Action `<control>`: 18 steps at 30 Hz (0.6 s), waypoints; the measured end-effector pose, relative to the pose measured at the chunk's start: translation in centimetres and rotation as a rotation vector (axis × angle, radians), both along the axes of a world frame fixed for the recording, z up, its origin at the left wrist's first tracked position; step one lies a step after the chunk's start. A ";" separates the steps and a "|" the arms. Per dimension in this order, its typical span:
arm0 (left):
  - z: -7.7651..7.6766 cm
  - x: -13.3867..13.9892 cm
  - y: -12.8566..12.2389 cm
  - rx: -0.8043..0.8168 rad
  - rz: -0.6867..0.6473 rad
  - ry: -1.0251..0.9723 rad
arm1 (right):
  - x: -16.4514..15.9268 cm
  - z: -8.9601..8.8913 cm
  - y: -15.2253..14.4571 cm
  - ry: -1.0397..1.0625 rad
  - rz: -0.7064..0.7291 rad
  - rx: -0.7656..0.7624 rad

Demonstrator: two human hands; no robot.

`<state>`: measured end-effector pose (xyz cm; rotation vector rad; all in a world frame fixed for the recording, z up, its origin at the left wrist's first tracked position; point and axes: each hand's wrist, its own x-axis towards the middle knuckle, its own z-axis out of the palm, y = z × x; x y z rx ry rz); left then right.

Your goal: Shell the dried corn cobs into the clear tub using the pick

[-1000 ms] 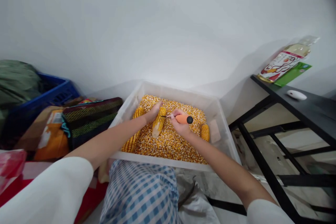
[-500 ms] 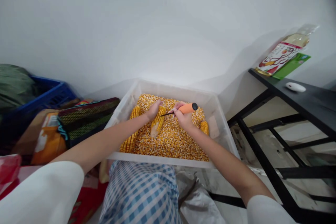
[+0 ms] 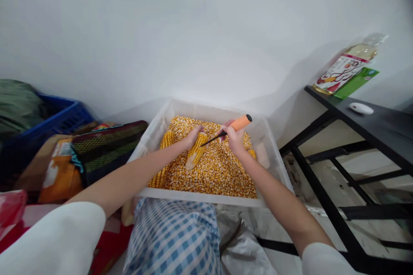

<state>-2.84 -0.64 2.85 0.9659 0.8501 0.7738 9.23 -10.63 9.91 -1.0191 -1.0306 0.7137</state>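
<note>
My left hand is closed around the upper end of a corn cob, whose pale lower end shows bare of kernels. In my right hand is a screwdriver with an orange handle and a dark shaft; its tip meets the cob's right side. Loose yellow kernels fill the bottom of a translucent plastic bin beneath both hands. More corn cobs lie along the bin's left side, and another cob is partly hidden behind my right forearm.
To the right stands a black-framed table bearing a bottle, a green packet and a white mouse-shaped object. On the left are a blue crate and a mesh bag. A white wall rises behind the bin.
Both hands have shifted slightly right with the cob and screwdriver. The cob leans more to the right, and the screwdriver's handle is raised at a steeper angle.
</note>
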 end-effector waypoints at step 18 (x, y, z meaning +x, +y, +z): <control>-0.5 -0.9 1.2 -0.086 -0.036 -0.073 | -1.5 -1.3 -1.4 -0.388 0.056 0.161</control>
